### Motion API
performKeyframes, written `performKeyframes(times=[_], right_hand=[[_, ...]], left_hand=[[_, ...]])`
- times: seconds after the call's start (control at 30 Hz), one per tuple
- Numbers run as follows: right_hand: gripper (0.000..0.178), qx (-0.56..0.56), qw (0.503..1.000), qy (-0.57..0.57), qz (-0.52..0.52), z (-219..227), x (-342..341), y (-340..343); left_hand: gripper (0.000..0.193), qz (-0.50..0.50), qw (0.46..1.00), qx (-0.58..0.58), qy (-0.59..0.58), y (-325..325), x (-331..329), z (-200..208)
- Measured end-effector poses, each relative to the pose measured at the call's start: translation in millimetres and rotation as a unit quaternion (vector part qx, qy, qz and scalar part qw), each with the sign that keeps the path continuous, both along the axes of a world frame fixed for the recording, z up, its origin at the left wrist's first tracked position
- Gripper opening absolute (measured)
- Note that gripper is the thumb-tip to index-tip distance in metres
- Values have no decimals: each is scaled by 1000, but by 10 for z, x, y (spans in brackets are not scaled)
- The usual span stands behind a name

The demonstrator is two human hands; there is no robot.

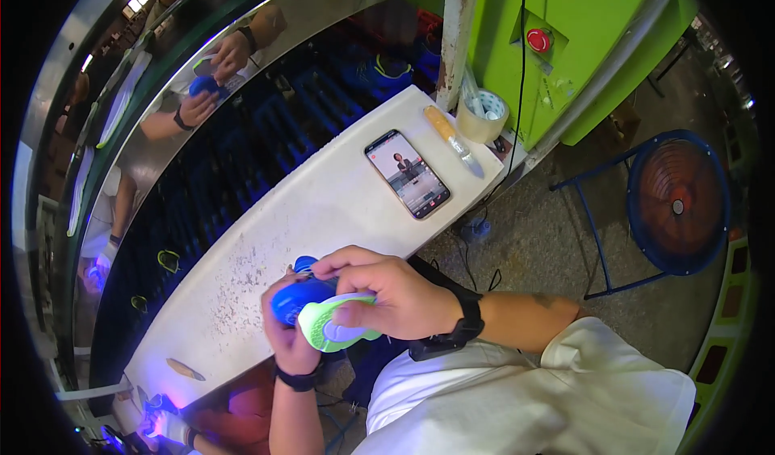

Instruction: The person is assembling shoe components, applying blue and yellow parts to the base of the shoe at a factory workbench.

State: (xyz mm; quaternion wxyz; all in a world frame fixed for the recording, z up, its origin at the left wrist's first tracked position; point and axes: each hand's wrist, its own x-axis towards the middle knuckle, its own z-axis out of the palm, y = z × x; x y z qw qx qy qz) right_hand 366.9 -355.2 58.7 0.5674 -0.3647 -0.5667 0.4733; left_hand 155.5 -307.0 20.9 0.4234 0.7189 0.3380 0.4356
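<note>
Over the near edge of the white bench, my left hand (284,322) is closed around a rounded blue shoe upper (300,297). My right hand (391,291) grips a pale green shoe sole (321,326) with a whitish patch on its textured bottom. The thumb presses on the sole's underside while the fingers reach across to the top of the blue piece. Sole and upper lie against each other; whether they are fully seated cannot be seen. Parts of the left fingers are hidden behind the blue upper.
On the white bench (266,237) lie a phone (407,173), a yellow-handled blade (452,140) and tape rolls (483,116). Behind runs a dark conveyor (234,152) carrying shoe parts. A co-worker's gloved hand (168,427) is at lower left. Right stand a green machine (557,43) and a fan (678,205).
</note>
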Motion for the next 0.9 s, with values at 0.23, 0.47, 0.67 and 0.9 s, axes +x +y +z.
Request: performKeyframes(times=[0.23,0.47,0.67,0.9], right_hand=[[21,-21,998,-53,22,-21,63,-73],[27,-20,997,-70,-6,-29,-16,-108],[30,21,990,-138,-15,-63,-30,-269],[31,44,987,-156,11,-148,-34,-411]], left_hand=[[35,144,989,-19,-33,-496,0,329],[39,104,994,25,35,-589,111,280],[37,74,997,-6,-36,-733,-41,114],[36,33,997,45,51,-810,-160,204]])
